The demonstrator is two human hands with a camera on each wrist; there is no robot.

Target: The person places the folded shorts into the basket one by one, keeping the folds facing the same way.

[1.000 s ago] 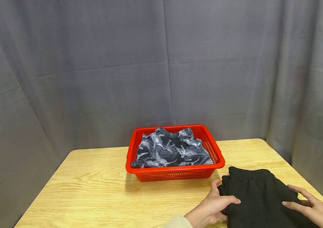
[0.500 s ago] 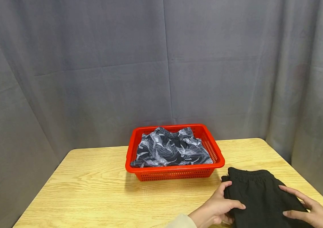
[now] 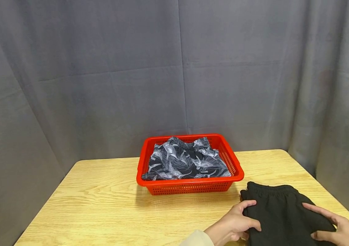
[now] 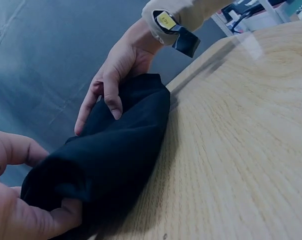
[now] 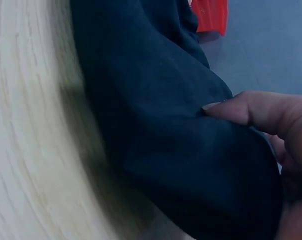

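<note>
A red basket sits at the middle of the bench, with patterned shorts folded inside, out of the way. To its right, at the near right edge, lies the black garment. The left hand has its grip curled round the garment's left edge, thumb on top, as if to steady the fold. The right hand curls round the right edge, fingers laid over the cloth. Compared with a second ago, both hands have closed inward on the bundle, which looks more compact.
</note>
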